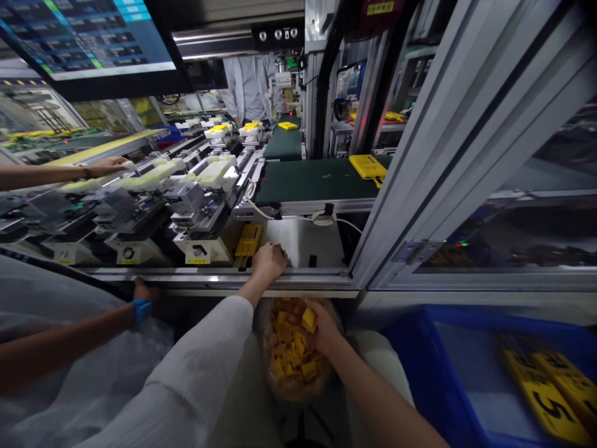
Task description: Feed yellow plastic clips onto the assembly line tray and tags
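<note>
My left hand [270, 261] rests at the front edge of the machine, on the metal plate [303, 239], with its fingers curled; what they hold, if anything, is hidden. Just left of it lies a yellow device [249, 241] with a short cable. Below, my right hand [321, 326] is in the mouth of a clear plastic bag [298, 389], its fingers closed on a small yellow piece [308, 320]. Many similar yellow pieces [291, 351] fill the bag, which sits between my legs.
A green conveyor belt [312, 180] carries a yellow device [367, 167]. Fixtures [189, 205] stand left, where another person's hand [107, 166] reaches in. A metal post [448, 137] rises right, above a blue bin [448, 379] with yellow items. A monitor [88, 37] hangs upper left.
</note>
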{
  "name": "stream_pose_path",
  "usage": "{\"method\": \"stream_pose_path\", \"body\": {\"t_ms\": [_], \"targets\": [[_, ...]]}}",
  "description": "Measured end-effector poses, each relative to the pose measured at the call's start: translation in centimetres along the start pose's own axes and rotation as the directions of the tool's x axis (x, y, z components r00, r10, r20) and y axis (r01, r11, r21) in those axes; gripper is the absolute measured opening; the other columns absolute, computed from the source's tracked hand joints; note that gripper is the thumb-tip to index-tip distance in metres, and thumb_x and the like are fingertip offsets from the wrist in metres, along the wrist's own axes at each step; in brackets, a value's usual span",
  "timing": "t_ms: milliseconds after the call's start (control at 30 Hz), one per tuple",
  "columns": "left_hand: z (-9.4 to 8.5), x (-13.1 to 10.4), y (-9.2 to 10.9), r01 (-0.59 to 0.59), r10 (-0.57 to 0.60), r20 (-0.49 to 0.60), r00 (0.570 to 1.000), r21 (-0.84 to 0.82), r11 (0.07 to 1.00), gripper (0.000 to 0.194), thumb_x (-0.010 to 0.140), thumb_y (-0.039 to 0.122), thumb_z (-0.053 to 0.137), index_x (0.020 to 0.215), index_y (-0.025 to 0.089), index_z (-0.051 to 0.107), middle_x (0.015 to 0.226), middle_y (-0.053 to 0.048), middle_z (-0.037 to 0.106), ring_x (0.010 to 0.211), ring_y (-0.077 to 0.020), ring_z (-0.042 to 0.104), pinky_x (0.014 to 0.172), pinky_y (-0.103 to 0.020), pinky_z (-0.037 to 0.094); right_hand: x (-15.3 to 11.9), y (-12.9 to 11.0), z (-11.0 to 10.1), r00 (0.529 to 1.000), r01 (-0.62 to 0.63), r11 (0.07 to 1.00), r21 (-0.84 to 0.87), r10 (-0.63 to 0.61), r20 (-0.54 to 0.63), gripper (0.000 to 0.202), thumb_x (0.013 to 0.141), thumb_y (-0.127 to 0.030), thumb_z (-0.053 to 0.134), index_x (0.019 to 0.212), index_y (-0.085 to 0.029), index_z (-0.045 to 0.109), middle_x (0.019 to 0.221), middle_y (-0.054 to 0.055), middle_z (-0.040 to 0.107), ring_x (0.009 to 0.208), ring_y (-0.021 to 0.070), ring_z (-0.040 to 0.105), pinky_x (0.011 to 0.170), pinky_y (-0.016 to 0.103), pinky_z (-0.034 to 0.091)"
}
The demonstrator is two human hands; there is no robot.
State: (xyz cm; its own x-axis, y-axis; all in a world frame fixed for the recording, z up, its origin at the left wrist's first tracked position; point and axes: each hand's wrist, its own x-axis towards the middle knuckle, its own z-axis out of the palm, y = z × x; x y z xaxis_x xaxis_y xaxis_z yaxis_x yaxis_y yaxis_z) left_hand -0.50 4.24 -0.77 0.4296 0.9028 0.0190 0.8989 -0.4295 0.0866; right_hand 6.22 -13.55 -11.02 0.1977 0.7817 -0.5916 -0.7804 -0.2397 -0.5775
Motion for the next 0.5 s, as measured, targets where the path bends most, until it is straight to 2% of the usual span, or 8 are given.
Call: {"method": "stream_pose_path", "body": {"t_ms": [200, 367, 500], "targets": [[0.0, 0.0, 0.1, 0.01, -0.01, -0.004, 1.0, -0.008, 1.0, 0.036, 0.093, 0.035, 0.044, 0.103, 0.019, 0.075, 0.11, -0.013, 0.073, 0.101, -0.0268, 0.069, 0.081, -0.034, 0.053, -0.2, -0.2, -0.1, 0.998, -0.045, 0.999, 0.021, 0.044, 0.033, 0.024, 0.069, -0.041, 0.076, 0.072, -0.021, 0.064, 0.075, 0.004, 0.075, 0.071, 0.021, 0.074, 0.054, 0.027, 0.056], [0.2, 0.2, -0.1, 0.005, -0.005, -0.003, 1.0, -0.013, 1.0, 0.034, 0.092, 0.035, 0.046, 0.101, 0.019, 0.075, 0.108, -0.014, 0.073, 0.099, -0.0276, 0.07, 0.08, -0.035, 0.053, 0.2, 0.0, -0.1, 0.999, -0.049, 0.999, -0.014, 0.05, 0.018, 0.031, 0.074, -0.053, 0.071, 0.077, -0.022, 0.068, 0.072, 0.003, 0.074, 0.074, 0.0212, 0.074, 0.059, 0.03, 0.058], [0.4, 0.3, -0.1, -0.001, 0.001, -0.009, 1.0, -0.015, 1.0, 0.034, 0.093, 0.035, 0.046, 0.1, 0.019, 0.076, 0.108, -0.014, 0.074, 0.099, -0.0277, 0.07, 0.08, -0.034, 0.052, 0.6, 0.8, -0.3, 1.0, -0.029, 0.996, -0.088, 0.029, -0.006, 0.04, 0.07, -0.061, 0.075, 0.072, -0.022, 0.066, 0.064, 0.001, 0.071, 0.067, 0.0209, 0.071, 0.056, 0.029, 0.054]]}}
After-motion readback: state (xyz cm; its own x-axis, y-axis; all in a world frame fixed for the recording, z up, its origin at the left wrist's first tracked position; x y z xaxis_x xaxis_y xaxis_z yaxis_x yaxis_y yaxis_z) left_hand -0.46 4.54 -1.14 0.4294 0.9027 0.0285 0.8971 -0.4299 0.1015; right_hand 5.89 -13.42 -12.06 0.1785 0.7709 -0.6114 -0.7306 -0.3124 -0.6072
